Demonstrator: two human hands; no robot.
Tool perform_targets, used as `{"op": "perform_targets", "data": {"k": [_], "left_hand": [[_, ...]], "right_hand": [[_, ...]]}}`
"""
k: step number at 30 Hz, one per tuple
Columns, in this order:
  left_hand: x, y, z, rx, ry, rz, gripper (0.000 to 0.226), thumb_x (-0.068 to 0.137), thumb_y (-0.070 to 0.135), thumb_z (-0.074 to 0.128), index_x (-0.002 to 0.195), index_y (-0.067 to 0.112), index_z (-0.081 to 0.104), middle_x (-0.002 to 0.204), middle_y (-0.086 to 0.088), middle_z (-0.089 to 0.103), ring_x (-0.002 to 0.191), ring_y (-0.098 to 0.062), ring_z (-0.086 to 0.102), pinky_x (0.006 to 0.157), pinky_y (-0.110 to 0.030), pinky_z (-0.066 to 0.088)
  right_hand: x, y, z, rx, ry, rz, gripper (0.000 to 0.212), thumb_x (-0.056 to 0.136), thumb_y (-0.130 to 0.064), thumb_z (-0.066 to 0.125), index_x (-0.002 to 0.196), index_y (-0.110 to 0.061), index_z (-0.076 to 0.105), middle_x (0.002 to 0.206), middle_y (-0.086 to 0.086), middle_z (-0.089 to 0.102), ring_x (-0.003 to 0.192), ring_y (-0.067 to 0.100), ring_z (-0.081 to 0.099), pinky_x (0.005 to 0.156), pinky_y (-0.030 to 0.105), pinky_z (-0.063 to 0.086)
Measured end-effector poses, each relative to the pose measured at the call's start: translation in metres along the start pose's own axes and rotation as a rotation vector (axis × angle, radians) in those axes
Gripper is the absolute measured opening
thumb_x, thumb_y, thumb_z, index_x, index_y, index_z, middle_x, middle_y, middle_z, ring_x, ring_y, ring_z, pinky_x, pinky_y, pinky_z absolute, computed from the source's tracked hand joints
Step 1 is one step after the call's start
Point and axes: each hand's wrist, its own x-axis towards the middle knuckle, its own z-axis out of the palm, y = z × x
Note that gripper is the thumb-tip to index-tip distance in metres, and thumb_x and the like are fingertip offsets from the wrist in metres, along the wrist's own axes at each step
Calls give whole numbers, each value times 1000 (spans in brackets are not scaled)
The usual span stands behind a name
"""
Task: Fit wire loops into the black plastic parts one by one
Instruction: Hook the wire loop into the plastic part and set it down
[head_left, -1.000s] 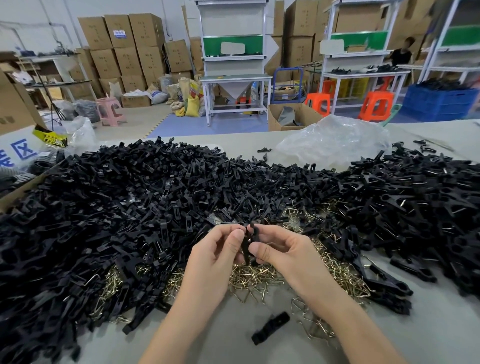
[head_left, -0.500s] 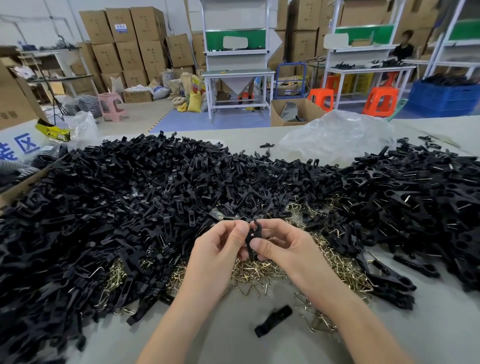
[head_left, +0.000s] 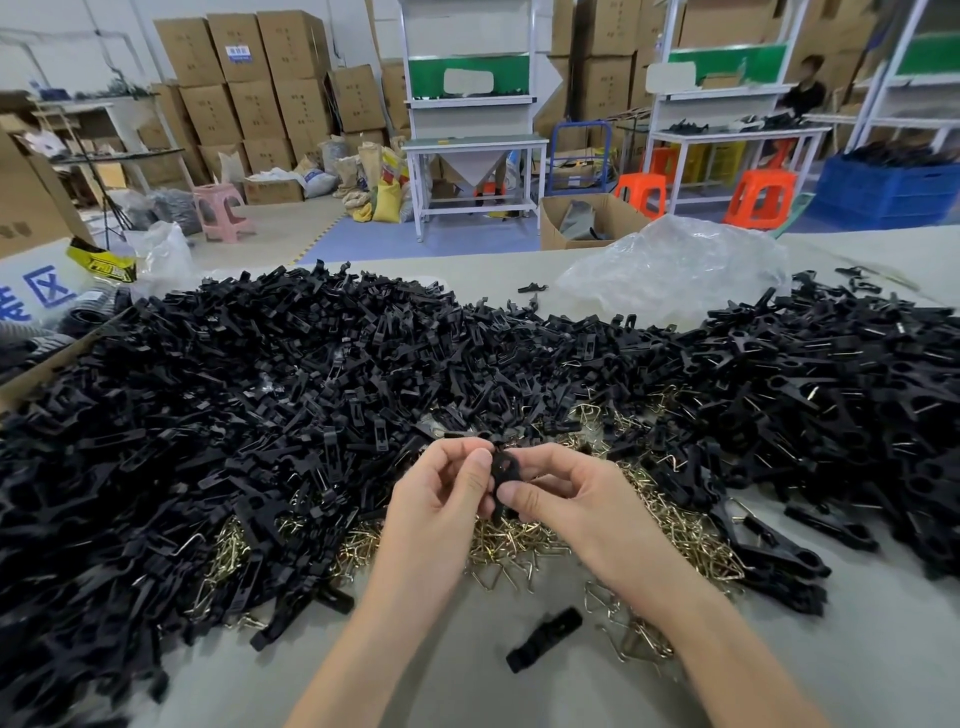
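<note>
The black plastic part (head_left: 503, 475) in work stands roughly upright between your two hands, over the near middle of the table (head_left: 857, 654) and just above the spread of brass-coloured wire loops (head_left: 519, 540). Your left hand (head_left: 441, 501) pinches its left edge with thumb and curled fingers. Your right hand (head_left: 569, 499) pinches the right side, with the thumb laid across the lower half. I cannot tell whether a loop is already seated, because your fingertips cover the slots.

The grip is the main risk. You hold a small part by fingertips alone, so a loop pushed in askew may catch on one leg only and spring out, or twist the part free. A dropped part would land among the loops below and be slow to find. The cut wire ends could also prick a thumb that presses straight onto them.

Further out, the left heap (head_left: 234, 415) of black parts and the right heap (head_left: 831, 389) run together at the far middle, so a careless toss could mix fitted pieces with unfitted ones. Nearer you, a single black part (head_left: 545, 638) lies alone with stray loops (head_left: 628, 631) just to its right. Either forearm could sweep them off the near edge.
</note>
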Motion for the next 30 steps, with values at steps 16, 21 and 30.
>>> {"op": "perform_targets", "data": {"k": [16,21,30], "left_hand": [[-2,-4,-4,211,-95,77,29,102,19,55,98,43,69,72,4,64,69,-5,58,69,-23,53],[-1,-4,-5,280,-73,108,29,100,20,59,102,48,67,87,14,70,78,-6,64,69,-23,53],[-6,-10,-12,843,-203,241,15,100,50,42,113,48,49,87,23,60,79,3,55,69,-17,44]], "right_hand": [[-3,-5,-5,-47,-28,-2,17,89,-26,74,95,-40,80,73,-13,73,66,-2,60,66,8,46],[-4,-3,-6,-90,-90,-12,27,88,-27,76,106,-47,76,97,-9,79,92,3,73,83,12,51],[2,-6,-22,58,313,-4,12,88,-25,74,98,-31,76,92,0,78,86,17,74,83,28,61]]}}
